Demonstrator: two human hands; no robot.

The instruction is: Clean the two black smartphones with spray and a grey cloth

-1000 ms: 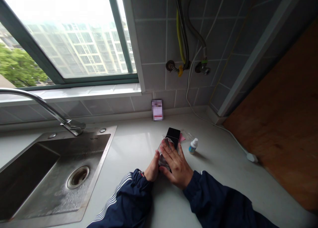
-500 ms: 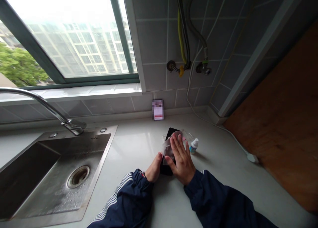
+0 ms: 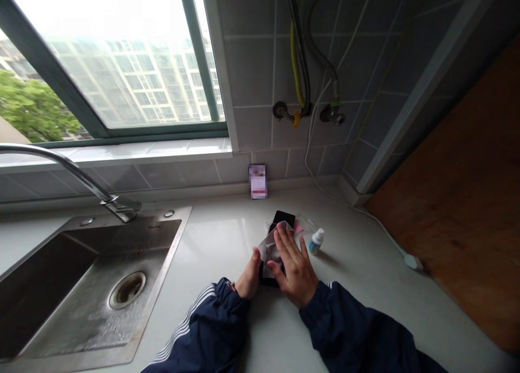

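A flat black slab that looks like a phone lies on the counter in front of me, largely covered by a thin grey cloth. My right hand rests flat on the cloth, fingers stretched out and thumb apart, pressing it against the phone. At the phone's left edge is my left hand, its thumb pointing up along the side; the other fingers are mostly hidden, and it seems to hold the phone there. Just right of my right hand stands a small white-capped bottle. Clear plastic packaging and something pink lie behind the hand.
A lit phone leans against the tiled wall. On the left is a steel sink with a curved faucet. A white cable runs along the back to a plug by the wooden panel.
My right hand and the cloth have slid slightly down and left over the phone, baring more of its far end. My left hand has shifted a little left.
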